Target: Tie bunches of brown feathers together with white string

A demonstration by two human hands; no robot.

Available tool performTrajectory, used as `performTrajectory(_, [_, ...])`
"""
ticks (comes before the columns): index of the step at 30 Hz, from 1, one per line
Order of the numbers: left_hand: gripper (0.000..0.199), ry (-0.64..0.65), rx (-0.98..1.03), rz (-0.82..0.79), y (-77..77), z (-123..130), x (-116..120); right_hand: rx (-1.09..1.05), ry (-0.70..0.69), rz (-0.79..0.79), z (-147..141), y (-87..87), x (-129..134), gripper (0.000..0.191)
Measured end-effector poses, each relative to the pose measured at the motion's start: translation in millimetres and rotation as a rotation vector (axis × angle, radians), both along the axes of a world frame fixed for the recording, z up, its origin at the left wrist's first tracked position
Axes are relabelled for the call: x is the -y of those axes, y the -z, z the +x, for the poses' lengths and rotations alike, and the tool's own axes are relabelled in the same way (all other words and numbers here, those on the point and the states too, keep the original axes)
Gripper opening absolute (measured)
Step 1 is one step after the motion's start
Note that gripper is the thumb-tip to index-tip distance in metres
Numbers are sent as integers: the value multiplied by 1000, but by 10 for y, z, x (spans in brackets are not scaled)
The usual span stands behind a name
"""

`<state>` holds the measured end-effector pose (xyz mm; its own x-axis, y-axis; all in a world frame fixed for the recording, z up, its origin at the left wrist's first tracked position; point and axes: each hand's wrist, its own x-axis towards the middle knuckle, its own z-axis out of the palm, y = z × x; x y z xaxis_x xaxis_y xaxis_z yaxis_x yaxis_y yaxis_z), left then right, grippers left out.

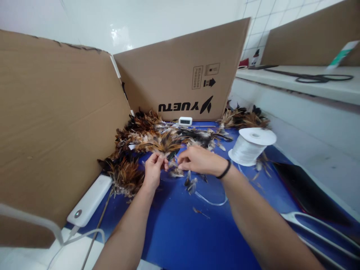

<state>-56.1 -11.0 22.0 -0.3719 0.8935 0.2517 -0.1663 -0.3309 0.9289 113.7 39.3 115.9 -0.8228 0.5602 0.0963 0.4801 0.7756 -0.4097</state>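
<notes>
Brown feathers (165, 141) lie mid-table, just beyond the left hand (154, 168) and right hand (195, 160); both have bent fingers, but I cannot tell whether either grips a feather. Thick bunches (126, 174) look already gathered; loose feathers (192, 185) remain scattered. Cardboard panels (56, 120) bound left and back, a ribbon spool (244, 150) the right; the blue tabletop (180, 232) offers room on the near side.

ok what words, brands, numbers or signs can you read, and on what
"YUETU", upside down: cardboard panel
Black arrow, pointing right: same panel
Panel's small print: too small
White display: too small
Dark bottle's label: too small
White device's round mark: too blurred
</notes>
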Motion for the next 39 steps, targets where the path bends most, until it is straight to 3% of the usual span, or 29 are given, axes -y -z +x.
performTrajectory(3, [25, 38, -11, 13, 5, 10, 2, -171, 28, -25, -166, 182, -101, 13])
performTrajectory(7, [27, 82, -41, 20, 12, 29, 2, -463, -200, -138, -285, 303, -171, 22])
performTrajectory(9, [27, 114, -50, 16, 14, 37, 6, -557, -200, -238, -296, 326, -173, 24])
performTrajectory(15, [29, 138, -51, 4, 0, 39, 24, -618, -198, -570, -282, 331, -138, 28])
performTrajectory(25, [28, 188, -104, 1, 11, -9, 25, -611, -262, -673, -250, 277, -96, 29])
performTrajectory(29, [28, 207, -105, -5, 9, -12, 25, -596, -251, -584, -224, 297, -128, 25])
performTrajectory(33, [25, 193, -41, 10, -20, 8, 26, -619, -94, -421, -96, 381, -222, 24])
performTrajectory(39, [27, 171, 52, 28, -89, 44, 34, -220, 173, -148, 363, 395, -95, 14])
